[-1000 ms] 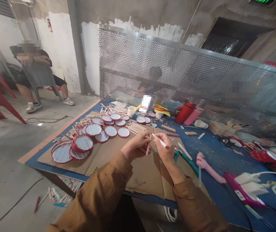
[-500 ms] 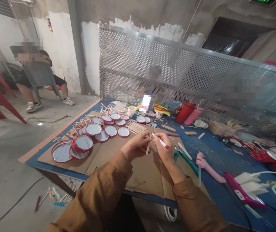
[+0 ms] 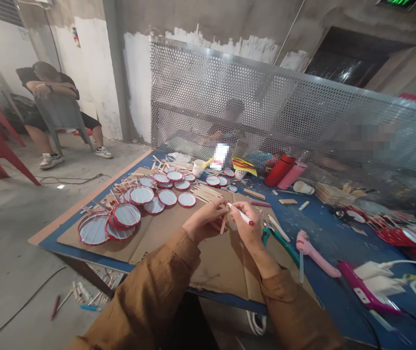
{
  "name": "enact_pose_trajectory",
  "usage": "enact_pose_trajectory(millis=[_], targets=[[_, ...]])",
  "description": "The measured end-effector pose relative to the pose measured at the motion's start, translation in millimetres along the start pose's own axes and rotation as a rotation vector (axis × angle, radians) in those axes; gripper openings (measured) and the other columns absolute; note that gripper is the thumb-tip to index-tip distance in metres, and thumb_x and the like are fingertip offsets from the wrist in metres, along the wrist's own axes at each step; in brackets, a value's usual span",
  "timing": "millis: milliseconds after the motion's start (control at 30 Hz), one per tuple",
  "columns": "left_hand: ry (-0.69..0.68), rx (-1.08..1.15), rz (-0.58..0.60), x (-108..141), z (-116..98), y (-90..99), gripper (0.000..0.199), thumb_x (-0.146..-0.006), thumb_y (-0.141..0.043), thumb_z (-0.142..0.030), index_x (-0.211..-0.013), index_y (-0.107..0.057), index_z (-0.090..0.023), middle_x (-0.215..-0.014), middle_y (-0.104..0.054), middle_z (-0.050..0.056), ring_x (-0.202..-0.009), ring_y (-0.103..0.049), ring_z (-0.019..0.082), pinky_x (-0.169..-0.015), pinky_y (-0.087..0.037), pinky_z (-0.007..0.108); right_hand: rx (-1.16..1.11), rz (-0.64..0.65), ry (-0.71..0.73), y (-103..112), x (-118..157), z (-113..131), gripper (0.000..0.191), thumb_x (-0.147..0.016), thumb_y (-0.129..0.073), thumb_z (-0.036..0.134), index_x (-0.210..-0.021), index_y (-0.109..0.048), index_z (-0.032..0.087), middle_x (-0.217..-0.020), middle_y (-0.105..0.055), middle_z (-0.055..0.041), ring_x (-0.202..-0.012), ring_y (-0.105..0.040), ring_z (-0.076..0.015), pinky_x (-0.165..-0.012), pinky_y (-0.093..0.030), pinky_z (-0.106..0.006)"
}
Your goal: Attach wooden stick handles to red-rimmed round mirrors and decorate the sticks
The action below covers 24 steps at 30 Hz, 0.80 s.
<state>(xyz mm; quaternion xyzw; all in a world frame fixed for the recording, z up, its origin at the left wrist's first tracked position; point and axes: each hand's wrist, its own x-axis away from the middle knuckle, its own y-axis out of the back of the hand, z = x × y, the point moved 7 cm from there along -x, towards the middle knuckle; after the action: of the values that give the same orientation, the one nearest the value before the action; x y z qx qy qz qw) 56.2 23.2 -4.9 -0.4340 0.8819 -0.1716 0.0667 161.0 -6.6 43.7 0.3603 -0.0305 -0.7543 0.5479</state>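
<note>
I log, left to right: a person (image 3: 47, 85) seated on a grey chair by the wall; red-rimmed discs (image 3: 140, 195) on cardboard (image 3: 222, 272); left hand (image 3: 204, 218) fingers clenched on a wooden stick (image 3: 223, 224) above the cardboard; right hand (image 3: 250, 226) grasping a white marker (image 3: 242, 215); green-handled pliers (image 3: 284, 248) on the blue table (image 3: 339, 243).

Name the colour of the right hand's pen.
White with a red end: the pen, shown best in the head view.

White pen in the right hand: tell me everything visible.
The white pen has a slim, smooth barrel that looks like plastic, with a red end cap. The right hand grips it, tilted, with the cap end lower. Its upper end points toward a wooden craft stick at the left hand. Its tip is too small to make out.
</note>
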Motion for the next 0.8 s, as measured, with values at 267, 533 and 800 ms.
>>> enact_pose_trajectory(millis=[267,533,800], targets=[[0.003,0.018,-0.015,2.1,-3.0,-1.7,0.03,-0.081,-0.067,-0.039,-0.097,-0.051,-0.019,-0.062,-0.052,-0.005,-0.048,-0.051,0.006,-0.047,-0.039,0.014,0.017,0.012,0.0,-1.1,-0.1,0.9,0.023,-0.083,-0.056,0.044,-0.08,-0.061,0.022,-0.071,-0.069,-0.0032,-0.067,-0.064,-0.0193,-0.062,-0.049,-0.03],[-0.013,0.013,-0.026,-1.6,1.8,1.2,0.033,-0.082,-0.066,-0.041,-0.099,-0.05,-0.02,-0.061,-0.053,-0.005,-0.048,-0.055,0.008,-0.048,-0.041,0.015,0.049,-0.034,-0.023,3.1,-1.3,-4.8,0.023,-0.082,-0.056,0.044,-0.079,-0.061,0.021,-0.068,-0.068,-0.0029,-0.065,-0.064,-0.0192,-0.061,-0.049,-0.03],[-0.002,-0.037,-0.017,-2.5,3.3,2.9,0.035,-0.082,-0.065,-0.044,-0.103,-0.05,-0.02,-0.062,-0.055,-0.005,-0.047,-0.055,0.008,-0.048,-0.042,0.016,0.0,-0.051,-0.015,2.9,-0.3,-5.7,0.026,-0.084,-0.057,0.047,-0.081,-0.062,0.021,-0.069,-0.068,-0.0028,-0.063,-0.064,-0.018,-0.059,-0.05,-0.029]])
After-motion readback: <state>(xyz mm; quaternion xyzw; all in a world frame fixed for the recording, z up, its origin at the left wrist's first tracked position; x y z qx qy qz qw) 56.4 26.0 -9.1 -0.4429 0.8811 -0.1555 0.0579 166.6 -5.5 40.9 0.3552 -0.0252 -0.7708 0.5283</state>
